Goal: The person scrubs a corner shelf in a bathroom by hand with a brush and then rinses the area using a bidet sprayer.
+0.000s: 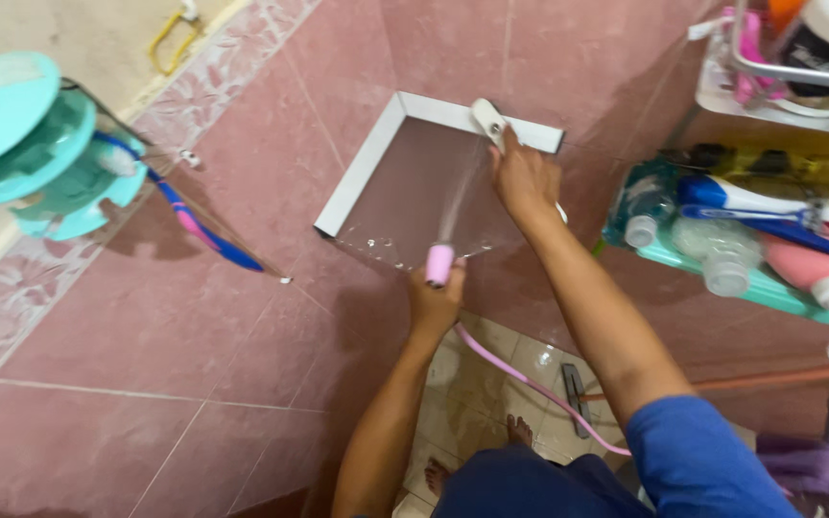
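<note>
A pink spray nozzle (439, 264) is clamped in the left hand (434, 305), aimed at the white-edged corner shelf (357, 173). A white brush (488, 121), apparently, is gripped by the right hand (522, 179). Bottles on the rack (750, 280) could be soaked by rebounding spray.

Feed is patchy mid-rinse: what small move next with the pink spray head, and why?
Probably sweep the pink spray head in the left hand sideways: its jet hits only the middle of the white-framed glass corner shelf, where the right hand presses a white scrubber at the far edge.
</note>
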